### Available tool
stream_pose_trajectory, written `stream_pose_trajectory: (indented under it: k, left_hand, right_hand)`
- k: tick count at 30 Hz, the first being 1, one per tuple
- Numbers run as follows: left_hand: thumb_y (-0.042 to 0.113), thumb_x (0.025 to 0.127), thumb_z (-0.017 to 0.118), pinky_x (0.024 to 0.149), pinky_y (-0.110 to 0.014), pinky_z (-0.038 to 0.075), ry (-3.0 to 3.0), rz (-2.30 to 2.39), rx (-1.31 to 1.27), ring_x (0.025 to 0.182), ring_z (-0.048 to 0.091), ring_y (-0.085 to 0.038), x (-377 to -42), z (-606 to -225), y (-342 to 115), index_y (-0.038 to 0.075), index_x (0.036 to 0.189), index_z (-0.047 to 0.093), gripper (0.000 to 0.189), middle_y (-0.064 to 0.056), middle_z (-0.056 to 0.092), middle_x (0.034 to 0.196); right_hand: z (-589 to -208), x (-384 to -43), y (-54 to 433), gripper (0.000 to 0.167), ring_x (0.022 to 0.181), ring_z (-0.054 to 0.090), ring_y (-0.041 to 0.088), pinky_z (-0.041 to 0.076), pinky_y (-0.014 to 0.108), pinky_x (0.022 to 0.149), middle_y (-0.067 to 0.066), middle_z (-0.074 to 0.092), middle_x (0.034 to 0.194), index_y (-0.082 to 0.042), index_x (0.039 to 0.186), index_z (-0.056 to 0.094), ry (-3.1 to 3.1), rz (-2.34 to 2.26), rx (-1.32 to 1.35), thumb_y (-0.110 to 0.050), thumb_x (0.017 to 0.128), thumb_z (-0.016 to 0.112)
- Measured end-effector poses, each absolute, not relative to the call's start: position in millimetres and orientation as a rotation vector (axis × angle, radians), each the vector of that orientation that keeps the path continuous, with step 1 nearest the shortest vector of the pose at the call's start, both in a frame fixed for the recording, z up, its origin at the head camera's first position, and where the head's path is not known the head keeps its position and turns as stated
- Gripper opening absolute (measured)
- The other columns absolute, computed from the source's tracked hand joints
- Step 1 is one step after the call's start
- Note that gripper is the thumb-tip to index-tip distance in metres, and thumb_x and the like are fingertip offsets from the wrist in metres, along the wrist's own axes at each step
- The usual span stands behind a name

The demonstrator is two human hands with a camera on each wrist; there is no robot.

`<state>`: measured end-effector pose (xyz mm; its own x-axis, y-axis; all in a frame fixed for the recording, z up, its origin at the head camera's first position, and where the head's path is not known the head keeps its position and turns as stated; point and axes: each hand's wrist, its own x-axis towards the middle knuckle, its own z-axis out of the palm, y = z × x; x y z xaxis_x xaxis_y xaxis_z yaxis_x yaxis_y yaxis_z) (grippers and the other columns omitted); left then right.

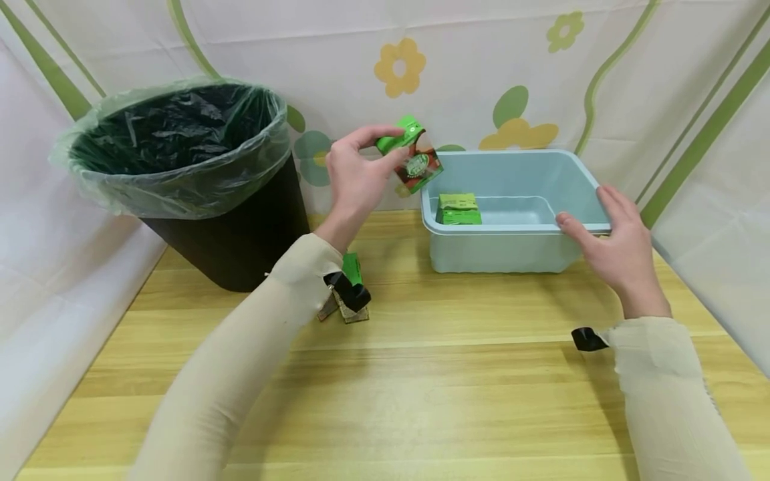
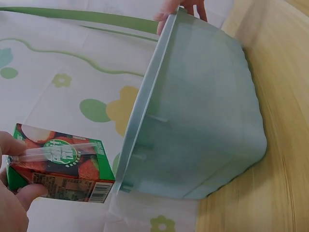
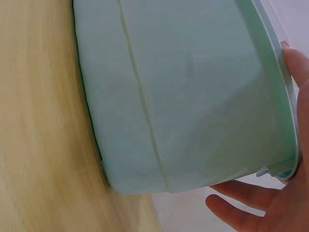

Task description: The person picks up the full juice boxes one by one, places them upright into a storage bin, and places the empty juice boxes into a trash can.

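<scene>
My left hand (image 1: 359,175) pinches a small juice carton (image 1: 419,160), green at its ends with red fruit pictures, tilted beside the left rim of a light blue plastic bin (image 1: 502,252). A wrapped straw (image 2: 57,152) is stuck along the carton's side in the left wrist view. With thumb and fingers, my right hand (image 1: 625,250) grips the bin's front right corner; in the right wrist view the fingers (image 3: 246,195) lie outside its end wall. Green cartons (image 1: 460,209) sit inside the bin at its left end.
A black trash can (image 1: 231,250) with a translucent green liner (image 1: 198,190) stands at the left. More cartons (image 1: 353,270) lie on the wooden table (image 1: 421,387), partly hidden behind my left wrist. A flowered cloth (image 1: 457,80) hangs behind everything.
</scene>
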<state>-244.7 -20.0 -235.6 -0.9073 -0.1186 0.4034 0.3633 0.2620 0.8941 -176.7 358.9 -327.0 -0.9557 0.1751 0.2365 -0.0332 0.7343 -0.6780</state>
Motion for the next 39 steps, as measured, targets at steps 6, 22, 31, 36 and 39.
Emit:
stream_pose_trajectory:
  k: [6, 22, 31, 36, 39]
  left_hand:
    - [0.020, 0.090, 0.086, 0.078, -0.022, 0.056, -2.119, -1.719, -0.258, 0.109, 0.066, -0.006, -250, -237, -9, 0.023, 0.107, 0.085, 0.017, 0.007, 0.078, 0.118]
    - [0.017, 0.090, 0.087, 0.082, -0.019, 0.058, -2.083, -1.751, -0.320, 0.106, 0.067, -0.003, -267, -250, 24, 0.020, 0.108, 0.084, 0.018, 0.008, 0.079, 0.121]
    - [0.020, 0.090, 0.087, 0.100, -0.020, 0.054, -2.176, -1.680, -0.359, 0.120, 0.065, -0.002, -277, -264, 38, 0.022, 0.108, 0.083, 0.018, 0.009, 0.076, 0.127]
    - [0.018, 0.092, 0.085, 0.102, -0.026, 0.057, -2.201, -1.613, -0.405, 0.122, 0.068, -0.006, -282, -271, 43, 0.020, 0.109, 0.083, 0.017, 0.006, 0.077, 0.128]
    - [0.017, 0.093, 0.084, 0.105, -0.028, 0.057, -2.222, -1.582, -0.432, 0.123, 0.067, -0.008, -284, -275, 45, 0.019, 0.111, 0.082, 0.018, 0.004, 0.077, 0.128]
  right_hand:
    - [-328, -178, 358, 0.090, 0.167, 0.006, 0.040, 0.009, 0.073, 0.129, 0.004, 0.008, 0.181, -0.015, 0.171, 0.018, -2.648, 1.053, -0.108, -0.055, 0.102, 0.061]
    - [-330, -178, 360, 0.090, 0.167, 0.006, 0.040, 0.009, 0.070, 0.131, 0.004, 0.008, 0.181, -0.014, 0.171, 0.018, -2.646, 1.061, -0.102, -0.053, 0.103, 0.061]
    - [-330, -178, 359, 0.089, 0.167, 0.007, 0.041, 0.010, 0.071, 0.131, 0.005, 0.008, 0.181, -0.014, 0.171, 0.018, -2.642, 1.056, -0.099, -0.052, 0.103, 0.061]
    - [-329, -178, 358, 0.089, 0.167, 0.007, 0.040, 0.009, 0.070, 0.131, 0.005, 0.009, 0.181, -0.014, 0.171, 0.019, -2.638, 1.057, -0.098, -0.052, 0.103, 0.061]
    - [-329, -178, 359, 0.089, 0.167, 0.006, 0.040, 0.009, 0.070, 0.131, 0.005, 0.008, 0.181, -0.014, 0.171, 0.018, -2.640, 1.058, -0.106, -0.052, 0.103, 0.061]
